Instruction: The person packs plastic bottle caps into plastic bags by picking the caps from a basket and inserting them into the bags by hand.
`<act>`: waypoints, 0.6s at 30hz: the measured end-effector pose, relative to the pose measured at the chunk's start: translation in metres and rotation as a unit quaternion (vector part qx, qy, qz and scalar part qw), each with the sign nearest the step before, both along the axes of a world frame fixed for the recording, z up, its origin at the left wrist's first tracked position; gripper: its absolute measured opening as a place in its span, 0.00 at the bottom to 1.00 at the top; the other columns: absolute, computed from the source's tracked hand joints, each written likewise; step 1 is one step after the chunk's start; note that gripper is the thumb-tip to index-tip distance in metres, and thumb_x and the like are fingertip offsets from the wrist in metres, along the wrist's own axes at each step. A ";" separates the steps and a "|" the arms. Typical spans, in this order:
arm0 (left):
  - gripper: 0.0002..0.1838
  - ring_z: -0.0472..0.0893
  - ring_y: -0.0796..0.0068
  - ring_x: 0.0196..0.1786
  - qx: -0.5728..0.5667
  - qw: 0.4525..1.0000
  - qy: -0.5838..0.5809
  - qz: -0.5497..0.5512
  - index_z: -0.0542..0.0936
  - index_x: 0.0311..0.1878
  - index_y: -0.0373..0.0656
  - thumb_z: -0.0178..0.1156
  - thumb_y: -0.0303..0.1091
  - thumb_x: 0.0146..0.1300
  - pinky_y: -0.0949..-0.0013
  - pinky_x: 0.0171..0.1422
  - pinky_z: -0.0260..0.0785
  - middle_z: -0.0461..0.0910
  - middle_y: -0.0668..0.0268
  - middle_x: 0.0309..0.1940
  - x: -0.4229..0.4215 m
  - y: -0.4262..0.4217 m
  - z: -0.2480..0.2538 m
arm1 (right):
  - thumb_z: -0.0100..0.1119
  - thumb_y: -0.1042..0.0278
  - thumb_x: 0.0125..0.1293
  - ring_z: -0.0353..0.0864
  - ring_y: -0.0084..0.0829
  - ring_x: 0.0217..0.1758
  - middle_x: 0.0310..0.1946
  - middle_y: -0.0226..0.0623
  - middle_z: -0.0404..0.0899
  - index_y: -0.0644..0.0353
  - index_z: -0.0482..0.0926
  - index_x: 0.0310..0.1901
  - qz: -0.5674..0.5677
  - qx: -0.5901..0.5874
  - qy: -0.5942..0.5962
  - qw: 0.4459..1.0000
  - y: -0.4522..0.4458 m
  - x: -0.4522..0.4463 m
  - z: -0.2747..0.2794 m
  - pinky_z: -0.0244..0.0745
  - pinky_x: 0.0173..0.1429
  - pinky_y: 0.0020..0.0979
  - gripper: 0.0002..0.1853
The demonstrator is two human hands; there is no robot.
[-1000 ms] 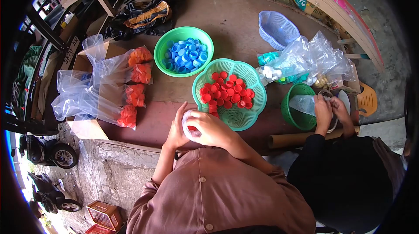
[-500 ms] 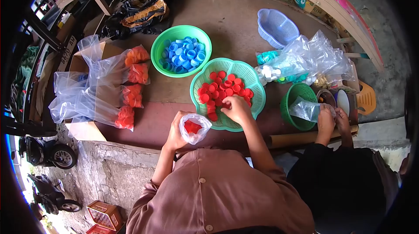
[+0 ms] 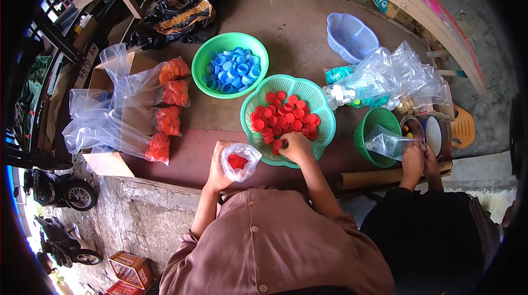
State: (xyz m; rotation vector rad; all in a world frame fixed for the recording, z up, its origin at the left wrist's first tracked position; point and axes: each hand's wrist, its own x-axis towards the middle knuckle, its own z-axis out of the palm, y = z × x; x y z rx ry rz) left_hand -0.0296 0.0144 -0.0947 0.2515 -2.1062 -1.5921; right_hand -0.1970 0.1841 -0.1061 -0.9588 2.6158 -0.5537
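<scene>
My left hand (image 3: pixel 219 167) is wrapped round a clear plastic bag (image 3: pixel 251 169), its mouth open upward and red bottle caps (image 3: pixel 237 161) showing inside. Just right of the bag, my right hand (image 3: pixel 297 148) reaches over the near rim of a light green scalloped basket (image 3: pixel 328 133). Its fingertips are closed on a red bottle cap (image 3: pixel 278 144) at the near side of the pile. More loose red caps (image 3: pixel 289 107) lie heaped in the basket. Behind it on the left stands a green bowl (image 3: pixel 198 54) with blue caps (image 3: pixel 234 69).
Bags of red and orange caps (image 3: pixel 168 120) lie at the left. On the right are filled plastic bags (image 3: pixel 379 75), a lilac basket (image 3: pixel 352 36) and a dark green basket (image 3: pixel 362 135). Beside me a co-worker's hands (image 3: pixel 415 160) hold a clear bag. Black plastic (image 3: pixel 176 20) lies far left.
My right hand has drawn slightly towards me, to the near edge of the red caps. The bag in my left hand has shifted slightly left. The co-worker's bag has changed shape.
</scene>
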 end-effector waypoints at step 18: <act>0.34 0.72 0.62 0.39 -0.080 0.994 0.069 0.021 0.70 0.43 0.39 0.74 0.37 0.28 0.64 0.45 0.65 0.71 0.60 0.37 0.001 -0.001 -0.011 | 0.66 0.70 0.43 0.74 0.33 0.46 0.44 0.35 0.73 0.54 0.78 0.44 0.286 -0.286 0.085 0.911 -0.036 0.055 0.120 0.71 0.49 0.34 0.22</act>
